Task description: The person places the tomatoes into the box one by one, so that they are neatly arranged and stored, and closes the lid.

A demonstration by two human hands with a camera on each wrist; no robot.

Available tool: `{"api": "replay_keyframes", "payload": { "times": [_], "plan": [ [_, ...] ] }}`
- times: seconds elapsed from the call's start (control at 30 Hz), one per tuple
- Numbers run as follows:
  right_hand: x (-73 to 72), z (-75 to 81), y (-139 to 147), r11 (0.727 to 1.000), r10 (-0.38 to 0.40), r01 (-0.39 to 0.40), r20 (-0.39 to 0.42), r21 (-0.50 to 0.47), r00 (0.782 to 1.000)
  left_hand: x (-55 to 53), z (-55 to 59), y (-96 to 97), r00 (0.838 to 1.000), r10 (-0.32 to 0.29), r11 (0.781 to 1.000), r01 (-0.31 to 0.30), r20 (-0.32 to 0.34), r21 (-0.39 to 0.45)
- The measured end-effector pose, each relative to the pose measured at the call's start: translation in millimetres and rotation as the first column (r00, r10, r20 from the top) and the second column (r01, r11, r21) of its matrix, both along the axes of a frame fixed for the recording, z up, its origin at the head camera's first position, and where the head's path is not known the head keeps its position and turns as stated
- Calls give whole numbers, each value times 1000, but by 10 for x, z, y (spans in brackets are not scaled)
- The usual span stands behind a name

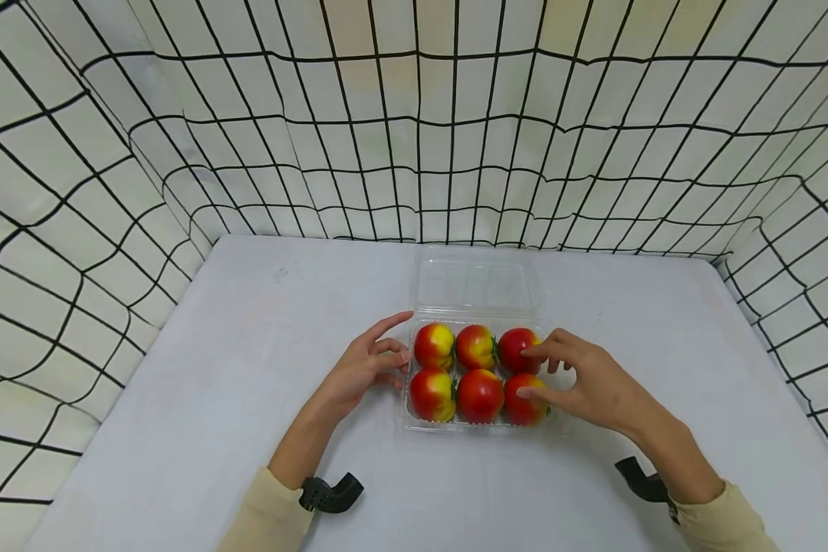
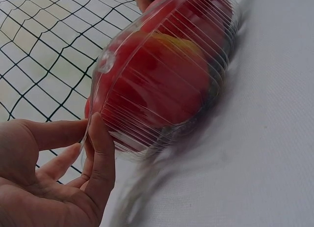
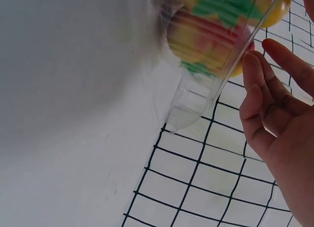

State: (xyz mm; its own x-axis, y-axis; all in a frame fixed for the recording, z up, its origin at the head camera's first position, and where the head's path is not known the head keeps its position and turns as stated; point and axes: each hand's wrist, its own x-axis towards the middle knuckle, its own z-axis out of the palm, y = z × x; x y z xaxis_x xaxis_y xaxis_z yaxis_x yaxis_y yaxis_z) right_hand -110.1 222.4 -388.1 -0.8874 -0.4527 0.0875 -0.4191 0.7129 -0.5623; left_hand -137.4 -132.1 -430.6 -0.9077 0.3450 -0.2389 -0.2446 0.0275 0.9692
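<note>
A clear plastic clamshell box point(image 1: 379, 426) stands with its lid point(image 1: 474, 282) folded back, holding several red-and-yellow fruits point(image 1: 479, 395) with green leafy tops, in two rows. My left hand point(image 1: 366, 369) is at the box's left side; in the left wrist view its thumb and a finger pinch the clear rim point(image 2: 90, 126). On the right, my right hand point(image 1: 593, 383) reaches over the box edge. Its index finger lies on the back right fruit point(image 1: 514, 346) and its thumb on the front right fruit point(image 1: 520, 406). In the right wrist view the other fingers are loosely bent beside the rim.
A white-covered table point(image 1: 303, 291) lies under the box. Black wire grid point(image 1: 414, 123) over pale panels stands along the back and both sides. Each wrist carries a dark strap with a camera mount point(image 1: 333, 493).
</note>
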Motion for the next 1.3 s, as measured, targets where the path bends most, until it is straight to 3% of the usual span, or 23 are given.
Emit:
{"api": "replay_keyframes", "payload": {
  "times": [0.33, 0.43, 0.53, 0.77, 1.07, 1.3],
  "plan": [
    [-277, -9, 178, 992, -103, 90, -146, -92, 984, -25, -16, 48, 1000, -3, 1000, 3, -5, 0],
    [-377, -20, 224, 982, -172, 161, -103, -102, 980, -31, -19, 64, 1000, 6, 1000, -6, 2, 5],
    [-483, -37, 248, 971, -217, 215, -3, -106, 976, -38, -20, 68, 1000, 18, 1000, -18, 3, 9],
    [-665, -144, 238, 959, -193, 228, 203, -170, 960, -60, -14, 65, 998, 59, 998, -59, -24, -28],
    [-737, -238, 232, 937, -156, 218, 235, -272, 960, -173, 29, 111, 988, 139, 977, -147, -62, -153],
    [-741, -286, 252, 923, -168, 234, 229, -307, 959, -330, 39, 193, 981, 176, 968, -188, -85, -164]
  ]
}}
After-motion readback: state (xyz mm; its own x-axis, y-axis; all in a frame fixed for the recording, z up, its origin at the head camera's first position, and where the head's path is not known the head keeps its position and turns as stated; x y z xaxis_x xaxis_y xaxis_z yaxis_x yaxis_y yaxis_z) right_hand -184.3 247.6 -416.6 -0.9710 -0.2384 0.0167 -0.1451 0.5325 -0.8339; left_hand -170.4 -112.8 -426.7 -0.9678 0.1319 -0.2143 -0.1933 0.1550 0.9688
